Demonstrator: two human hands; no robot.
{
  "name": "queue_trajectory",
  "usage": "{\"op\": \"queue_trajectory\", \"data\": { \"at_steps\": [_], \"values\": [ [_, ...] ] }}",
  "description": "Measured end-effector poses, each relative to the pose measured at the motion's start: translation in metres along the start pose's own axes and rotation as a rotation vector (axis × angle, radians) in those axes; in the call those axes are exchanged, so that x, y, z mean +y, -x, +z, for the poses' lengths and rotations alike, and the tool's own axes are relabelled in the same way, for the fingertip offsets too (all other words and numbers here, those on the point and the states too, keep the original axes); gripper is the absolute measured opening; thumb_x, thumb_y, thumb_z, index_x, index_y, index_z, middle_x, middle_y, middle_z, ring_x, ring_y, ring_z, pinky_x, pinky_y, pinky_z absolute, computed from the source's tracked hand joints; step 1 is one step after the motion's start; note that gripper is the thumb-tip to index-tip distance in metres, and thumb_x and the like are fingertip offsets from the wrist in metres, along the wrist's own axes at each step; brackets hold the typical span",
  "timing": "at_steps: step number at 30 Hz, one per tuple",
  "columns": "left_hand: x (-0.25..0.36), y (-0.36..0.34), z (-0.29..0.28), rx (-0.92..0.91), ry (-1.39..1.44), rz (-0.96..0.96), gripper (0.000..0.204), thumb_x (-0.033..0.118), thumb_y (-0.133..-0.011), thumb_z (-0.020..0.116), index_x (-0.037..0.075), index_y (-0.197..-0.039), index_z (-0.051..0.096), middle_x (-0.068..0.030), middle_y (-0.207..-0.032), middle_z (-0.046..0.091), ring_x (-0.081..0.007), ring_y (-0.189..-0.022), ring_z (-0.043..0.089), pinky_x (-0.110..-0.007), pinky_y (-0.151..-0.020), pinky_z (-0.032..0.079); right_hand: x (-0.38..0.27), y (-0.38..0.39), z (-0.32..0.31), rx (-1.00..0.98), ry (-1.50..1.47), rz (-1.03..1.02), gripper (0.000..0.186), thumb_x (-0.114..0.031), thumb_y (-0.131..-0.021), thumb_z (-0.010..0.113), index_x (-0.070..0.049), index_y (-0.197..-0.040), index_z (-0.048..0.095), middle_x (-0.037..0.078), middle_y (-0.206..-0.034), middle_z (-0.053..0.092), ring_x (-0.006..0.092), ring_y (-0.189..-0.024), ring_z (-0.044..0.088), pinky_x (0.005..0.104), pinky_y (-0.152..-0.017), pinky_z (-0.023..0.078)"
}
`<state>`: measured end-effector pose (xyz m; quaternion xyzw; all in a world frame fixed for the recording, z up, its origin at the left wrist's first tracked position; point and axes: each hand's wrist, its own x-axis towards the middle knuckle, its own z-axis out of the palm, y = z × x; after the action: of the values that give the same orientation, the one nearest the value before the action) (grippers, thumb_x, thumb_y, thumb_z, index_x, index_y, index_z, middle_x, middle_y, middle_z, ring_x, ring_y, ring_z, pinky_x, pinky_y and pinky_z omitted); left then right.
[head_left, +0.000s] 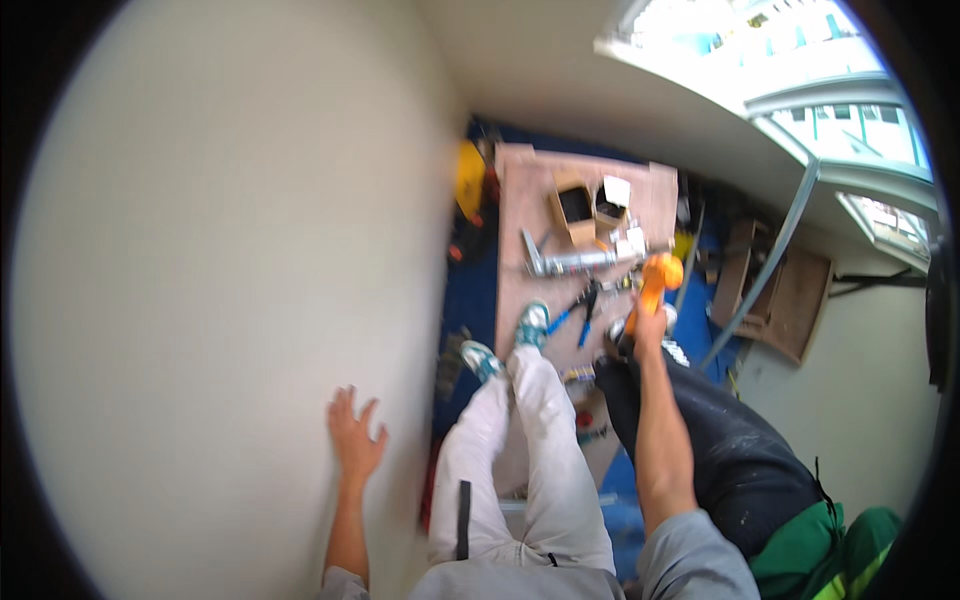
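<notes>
My left hand [353,435] is open, fingers spread against the pale wall [200,280]. My right hand [645,325] grips an orange tool [662,275] with a rounded head, perhaps a mallet, held over the wooden board [530,180] on the floor. Near it on the board lie blue-handled pliers or cutters [562,320], a silver caulking-gun-like tool [570,262] and two cardboard boxes [575,210]. My legs [540,420] in white trousers and teal-white shoes stand below, at the board's near part.
A co-worker's leg [720,450] in dark trousers is close at my right. A long metal strip [755,290] slants up toward the windows [850,140]. A wooden box [790,290] stands at right, yellow gear [470,180] lies at left. Blue covering [470,290] surrounds the board.
</notes>
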<state>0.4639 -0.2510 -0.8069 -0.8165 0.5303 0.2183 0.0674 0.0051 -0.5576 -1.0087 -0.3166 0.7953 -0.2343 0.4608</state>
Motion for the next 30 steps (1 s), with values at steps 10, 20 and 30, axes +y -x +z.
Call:
{"op": "queue_trajectory", "data": {
  "at_steps": [10,20,30],
  "values": [
    [0.061,0.217,-0.442,0.920,0.066,0.158,0.036,0.019,-0.082,0.078,0.011,-0.116,0.070,-0.0151,-0.136,0.058,-0.0359,-0.133,0.053,-0.052,-0.111,0.043,-0.271,0.468,-0.015,-0.963,-0.871,-0.120,0.047,-0.035,-0.098,0.067,-0.002,-0.127,0.051,0.013,-0.080,0.066,0.0218,-0.062,0.066,0.0336,-0.056,0.056],
    [0.186,0.409,-0.669,1.546,-0.775,-0.072,0.042,0.024,-0.087,0.070,0.005,-0.124,0.064,-0.0216,-0.141,0.053,-0.0443,-0.135,0.048,-0.059,-0.110,0.042,-0.523,0.572,-0.157,-1.801,-0.755,-0.670,0.049,-0.031,-0.097,0.069,0.005,-0.128,0.057,0.018,-0.100,0.070,0.0244,-0.077,0.071,0.0386,-0.067,0.060],
    [0.201,0.489,-0.839,1.660,-1.257,-0.397,0.062,0.046,-0.091,0.077,0.011,-0.139,0.059,-0.0113,-0.143,0.059,-0.0309,-0.134,0.053,-0.049,-0.113,0.044,-0.588,0.600,-0.190,-1.952,-0.851,-0.627,0.044,-0.031,-0.103,0.058,0.004,-0.129,0.054,0.015,-0.108,0.066,0.0233,-0.072,0.069,0.0369,-0.063,0.058]
  ]
}}
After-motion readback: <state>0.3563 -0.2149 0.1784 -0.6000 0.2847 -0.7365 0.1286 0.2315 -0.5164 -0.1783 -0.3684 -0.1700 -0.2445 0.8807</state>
